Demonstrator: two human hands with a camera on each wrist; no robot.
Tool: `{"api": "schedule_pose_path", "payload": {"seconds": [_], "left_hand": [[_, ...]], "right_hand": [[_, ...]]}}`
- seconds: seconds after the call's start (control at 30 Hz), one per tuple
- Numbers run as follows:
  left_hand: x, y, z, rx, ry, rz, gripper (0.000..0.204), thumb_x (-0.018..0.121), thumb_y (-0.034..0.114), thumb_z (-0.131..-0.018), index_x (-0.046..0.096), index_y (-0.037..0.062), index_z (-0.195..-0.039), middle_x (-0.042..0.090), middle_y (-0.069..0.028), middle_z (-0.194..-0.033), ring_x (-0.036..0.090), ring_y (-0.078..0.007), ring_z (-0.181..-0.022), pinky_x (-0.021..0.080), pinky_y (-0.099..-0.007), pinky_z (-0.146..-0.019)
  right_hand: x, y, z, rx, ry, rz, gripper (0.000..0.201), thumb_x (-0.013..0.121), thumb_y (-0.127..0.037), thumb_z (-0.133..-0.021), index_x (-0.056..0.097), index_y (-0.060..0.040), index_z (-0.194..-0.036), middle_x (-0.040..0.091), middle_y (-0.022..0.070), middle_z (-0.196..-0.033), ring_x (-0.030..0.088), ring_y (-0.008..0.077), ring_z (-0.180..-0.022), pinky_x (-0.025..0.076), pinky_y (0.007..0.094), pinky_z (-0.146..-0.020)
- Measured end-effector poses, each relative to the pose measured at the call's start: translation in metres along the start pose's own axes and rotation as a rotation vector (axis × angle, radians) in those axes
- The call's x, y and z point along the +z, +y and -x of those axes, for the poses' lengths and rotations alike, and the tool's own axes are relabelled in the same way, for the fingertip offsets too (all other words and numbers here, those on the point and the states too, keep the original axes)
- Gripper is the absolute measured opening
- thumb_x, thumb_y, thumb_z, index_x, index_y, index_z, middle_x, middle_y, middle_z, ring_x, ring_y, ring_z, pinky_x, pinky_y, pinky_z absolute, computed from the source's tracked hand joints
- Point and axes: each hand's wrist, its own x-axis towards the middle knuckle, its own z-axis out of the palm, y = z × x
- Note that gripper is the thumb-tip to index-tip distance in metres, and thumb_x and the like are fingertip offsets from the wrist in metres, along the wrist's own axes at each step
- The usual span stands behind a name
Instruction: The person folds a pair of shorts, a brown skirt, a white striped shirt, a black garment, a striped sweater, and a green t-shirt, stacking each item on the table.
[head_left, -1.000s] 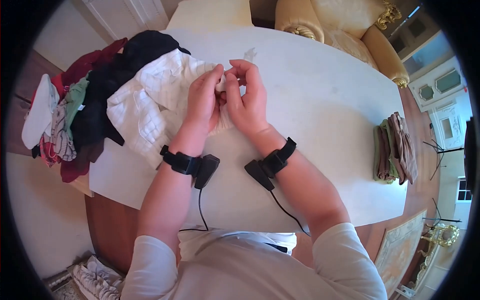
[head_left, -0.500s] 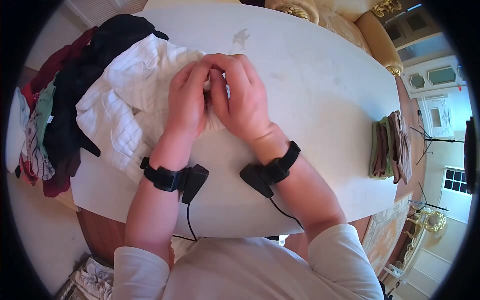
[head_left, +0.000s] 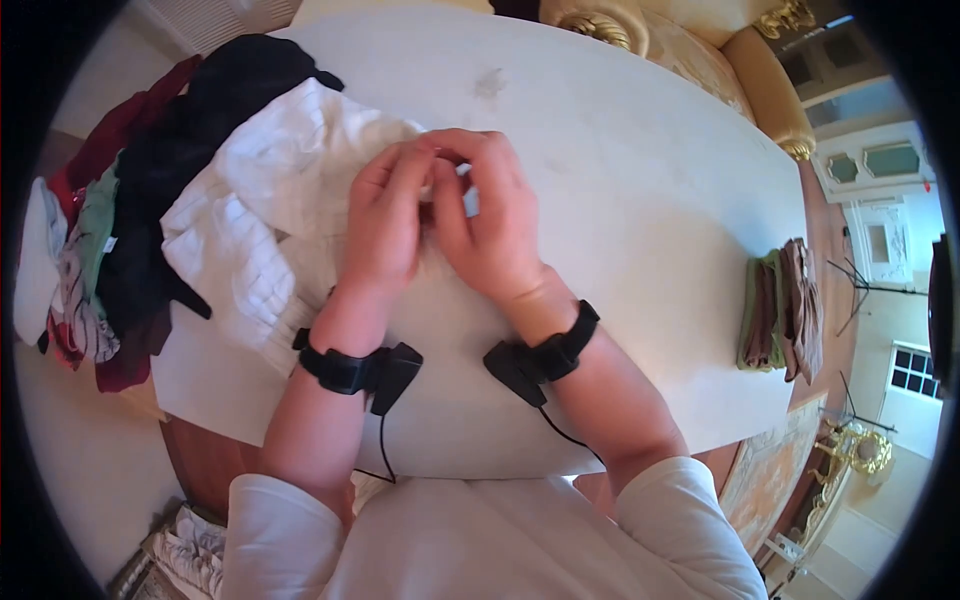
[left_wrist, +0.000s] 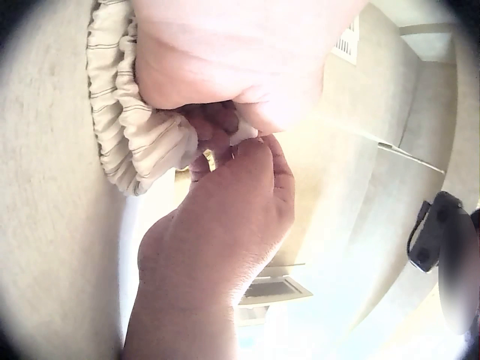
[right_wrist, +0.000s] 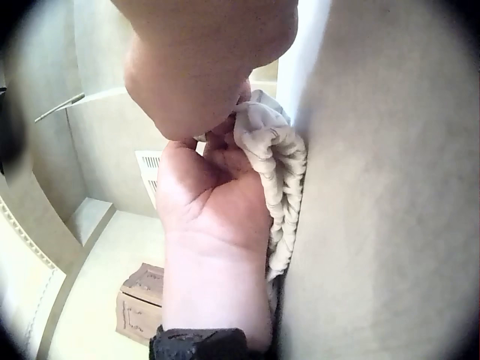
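Observation:
A white striped garment (head_left: 255,240) lies spread on the table, left of and beneath the hands. Its gathered elastic edge (left_wrist: 135,124) hangs beside the fingers in the left wrist view, and the same bunched edge (right_wrist: 281,172) shows in the right wrist view. The left hand (head_left: 385,220) grips a bit of the white cloth at this edge. Close against it, the right hand (head_left: 490,215) pinches the cloth with thumb and bent fingers. The fingertips of both hands meet, and what lies between them is mostly hidden.
Dark and coloured clothes (head_left: 150,190) are heaped at the table's left side. A stack of folded brown and green clothes (head_left: 780,315) stands near the right edge of the white table (head_left: 640,230). A gold armchair (head_left: 760,100) is beyond the far right edge.
Both hands have drawn closer together with the cloth between them, the right fingers now curling over toward the left. The head view has shifted a little.

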Motion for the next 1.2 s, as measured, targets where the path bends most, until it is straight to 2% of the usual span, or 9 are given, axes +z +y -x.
{"api": "schedule_pose_path", "payload": {"seconds": [0.03,0.17,0.27,0.33,0.5,0.7,0.87,1.0,1.2], "left_hand": [[0.006,0.002,0.002,-0.022,0.019,-0.011,0.023,0.059,0.024,-0.108,0.071,0.0045,-0.103,0.066,0.002,-0.088,0.065,-0.008,-0.078,0.052,-0.023,-0.063],[-0.007,-0.005,-0.003,-0.022,-0.029,-0.132,0.024,0.061,0.026,-0.108,0.07,0.0039,-0.104,0.068,0.0008,-0.09,0.063,-0.0056,-0.077,0.051,-0.0212,-0.062],[-0.002,-0.013,-0.006,0.099,-0.013,-0.161,0.035,0.063,0.032,-0.107,0.068,0.0023,-0.088,0.062,0.0017,-0.071,0.056,-0.0053,-0.064,0.045,-0.0248,-0.055],[-0.003,-0.011,-0.005,0.131,-0.022,-0.231,0.037,0.063,0.033,-0.107,0.066,0.0025,-0.084,0.061,0.0009,-0.069,0.055,-0.0055,-0.063,0.045,-0.0256,-0.055],[-0.003,-0.01,-0.005,0.092,-0.047,-0.3,0.031,0.064,0.031,-0.108,0.065,0.0067,-0.089,0.059,0.0048,-0.078,0.052,-0.0024,-0.068,0.045,-0.0213,-0.058],[-0.008,0.01,-0.009,-0.216,-0.008,0.149,0.024,0.067,0.034,-0.104,0.067,0.0114,-0.095,0.061,0.0038,-0.08,0.055,-0.0062,-0.062,0.045,-0.022,-0.055],[-0.027,0.016,-0.026,-0.354,-0.02,0.493,0.026,0.066,0.034,-0.103,0.063,0.0114,-0.093,0.058,0.0004,-0.068,0.053,-0.0114,-0.056,0.044,-0.0272,-0.053],[-0.038,0.017,-0.031,-0.387,-0.097,0.591,0.028,0.063,0.036,-0.105,0.062,0.0106,-0.094,0.056,-0.0002,-0.065,0.054,-0.0132,-0.058,0.048,-0.0301,-0.057],[-0.037,0.018,-0.031,-0.397,-0.075,0.587,0.032,0.061,0.04,-0.106,0.063,0.0103,-0.095,0.055,0.0006,-0.065,0.053,-0.0123,-0.058,0.049,-0.0298,-0.058]], "right_hand": [[0.001,-0.003,0.001,0.05,0.005,-0.032,0.021,0.062,0.002,-0.095,0.066,-0.0029,-0.115,0.066,0.0146,-0.098,0.067,0.0309,-0.084,0.057,0.0383,-0.069],[0.007,0.007,0.012,0.265,-0.004,-0.174,0.021,0.059,-0.002,-0.101,0.063,-0.0013,-0.122,0.067,0.0119,-0.102,0.067,0.0209,-0.088,0.056,0.0333,-0.073],[0.008,0.005,0.013,0.404,-0.027,-0.327,0.024,0.055,-0.005,-0.106,0.059,-0.0003,-0.129,0.067,0.0094,-0.106,0.065,0.0145,-0.092,0.055,0.0294,-0.076],[0.007,-0.003,0.01,0.486,-0.029,-0.387,0.026,0.052,-0.008,-0.108,0.057,0.0003,-0.132,0.067,0.0085,-0.108,0.063,0.0119,-0.094,0.054,0.0272,-0.078],[0.0,-0.007,0.006,0.501,-0.101,-0.324,0.028,0.049,-0.013,-0.111,0.055,0.0022,-0.134,0.066,0.0078,-0.111,0.062,0.0105,-0.094,0.053,0.0247,-0.081],[0.004,-0.004,0.008,0.5,-0.089,-0.357,0.028,0.055,-0.017,-0.111,0.057,0.0021,-0.132,0.063,0.0038,-0.104,0.057,0.0086,-0.088,0.05,0.024,-0.078],[0.003,-0.003,0.008,0.508,-0.102,-0.289,0.028,0.057,-0.018,-0.11,0.058,0.0015,-0.13,0.062,0.0015,-0.103,0.055,0.0071,-0.091,0.048,0.0237,-0.08],[0.004,-0.006,0.008,0.537,-0.125,-0.303,0.027,0.061,-0.016,-0.108,0.059,0.0016,-0.129,0.064,0.0017,-0.104,0.057,0.0068,-0.088,0.048,0.023,-0.078],[0.009,-0.001,0.012,0.496,-0.132,-0.355,0.029,0.068,-0.012,-0.103,0.059,0.0022,-0.127,0.064,0.0022,-0.104,0.057,0.0047,-0.081,0.049,0.022,-0.07]]}}
